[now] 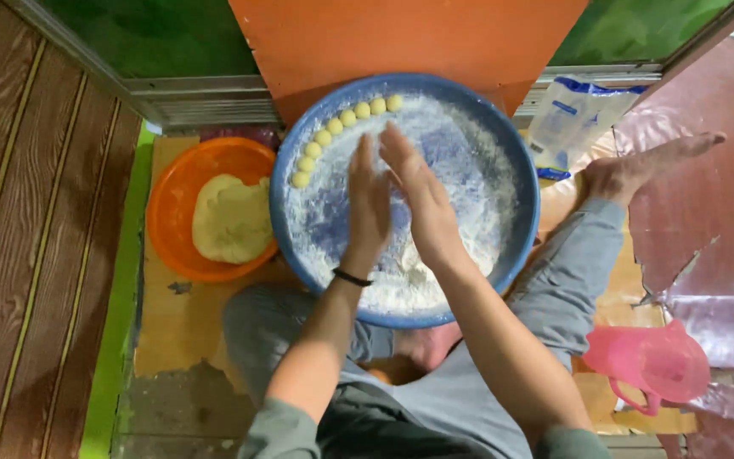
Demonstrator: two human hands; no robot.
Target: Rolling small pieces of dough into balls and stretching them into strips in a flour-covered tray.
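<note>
A: Over the blue basin (299, 246), head view: left hand (367, 204) and right hand (422, 204) meet palm to palm, fingers straight and close together, pointing away from the body. Nothing shows between the palms; if a bit of dough sits there, it is hidden, so I cannot tell what they hold.

B: Where is the dough?

A: Big pale lump (231, 219) in the orange bowl (172, 204), just beside the basin on the left. Row of small yellow balls (341, 129) curves along the basin's far-left rim, touching one another. Basin floor is dusted with flour (460, 178), heaped nearest the person.

B: How to do the rolling well, by your reckoning?

A: Judging from the pose: keep palms flat and floured, press lightly, circle evenly so the ball comes out round and matches the row in size. Stay above the basin so anything dropped lands in flour

B: Anything else close by?

A: Pink plastic jug (649, 361) by the right knee, a white and blue bag (573, 119) beyond the basin
</note>
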